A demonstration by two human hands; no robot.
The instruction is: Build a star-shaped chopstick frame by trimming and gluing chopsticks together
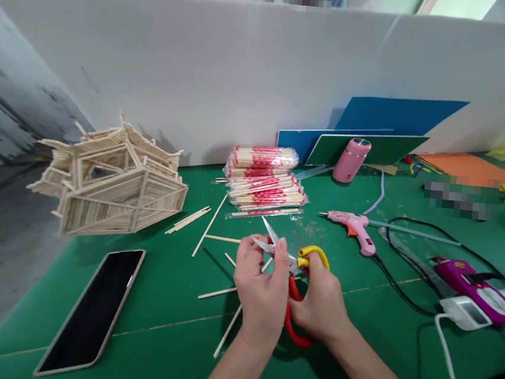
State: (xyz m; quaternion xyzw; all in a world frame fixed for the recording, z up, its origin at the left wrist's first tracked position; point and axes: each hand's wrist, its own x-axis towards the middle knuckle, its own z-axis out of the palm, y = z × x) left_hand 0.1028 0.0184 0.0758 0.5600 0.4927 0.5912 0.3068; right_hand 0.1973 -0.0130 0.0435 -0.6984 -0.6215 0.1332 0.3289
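Observation:
My right hand (pixel 320 300) grips red-and-yellow scissors (pixel 303 266) by the handles, with the blades apart and pointing up and left. My left hand (pixel 261 285) is closed just left of the blades, its fingers pinched near them; a thin wooden stick may be in the pinch, but I cannot make it out. Loose wooden sticks (pixel 208 227) lie on the green mat (pixel 168 324) under and left of my hands.
A wooden stick-built house model (pixel 115 179) sits at the left, a black phone (pixel 93 308) in front of it. Wrapped chopstick bundles (pixel 264 182), a pink glue gun (pixel 356 229), a pink bottle (pixel 351 159), a purple device (pixel 475 288), cables and coloured sheets lie behind and right. A white partition (pixel 245 75) stands behind.

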